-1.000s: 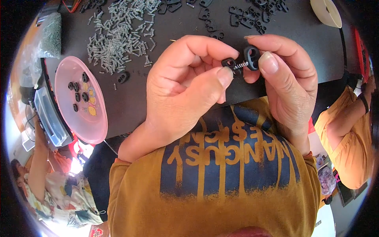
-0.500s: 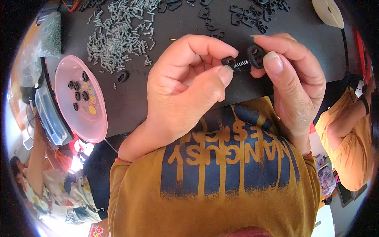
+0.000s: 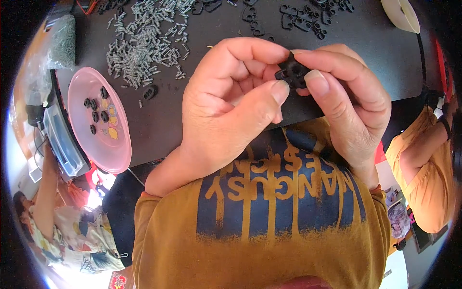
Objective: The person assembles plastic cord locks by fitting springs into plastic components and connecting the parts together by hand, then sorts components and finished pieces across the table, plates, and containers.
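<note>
At the worker's twelve o'clock, left hand [image 3: 226, 98] and right hand [image 3: 353, 98] clamp black plastic pieces [image 3: 292, 71] between thumbs and forefingers. I judge a crooked push could make them slip, perhaps skittering toward the pink bowl [image 3: 103, 153] at ten o'clock, or getting lost among loose springs [image 3: 144, 53] at eleven.
</note>
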